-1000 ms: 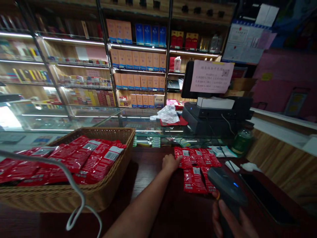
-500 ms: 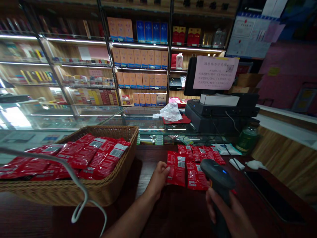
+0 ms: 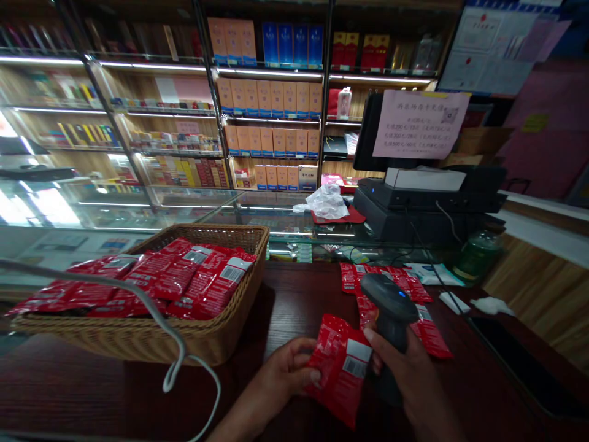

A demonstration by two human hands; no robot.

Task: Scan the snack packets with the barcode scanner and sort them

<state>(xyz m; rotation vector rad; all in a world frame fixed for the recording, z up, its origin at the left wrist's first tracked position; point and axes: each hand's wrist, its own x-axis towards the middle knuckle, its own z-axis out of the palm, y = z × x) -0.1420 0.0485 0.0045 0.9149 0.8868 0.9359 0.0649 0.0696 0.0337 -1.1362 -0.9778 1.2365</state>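
nearest me, my left hand (image 3: 292,371) pinches the left edge of a glossy red packet (image 3: 338,377), thumb on top, its barcode (image 3: 354,367) turned up towards me. the packet tilts and seems lifted off the dark wood counter (image 3: 304,301). with only one edge gripped, i judge the slick film could slip or swing if i hurry, and a crease or shine across the bars could spoil a reading.

my right hand (image 3: 405,365) is wrapped round the grip of a dark handheld barcode scanner (image 3: 386,301), its blue light lit. its thumb is close to the packet's upper corner; i can't tell whether they touch.

to my left, a white cable (image 3: 177,336) loops in front of the wicker basket (image 3: 138,341); my forearm could snag it if i reach across.

just beyond the held packet lie the laid-out red packets (image 3: 430,331), partly under the scanner's head. it points over them, so a stray trigger pull might catch the wrong code, or a bump might push them askew. heaped red packets (image 3: 207,276) fill the basket, so a loose one could get mixed up.

farther off, a green jar (image 3: 478,255) could topple if knocked.
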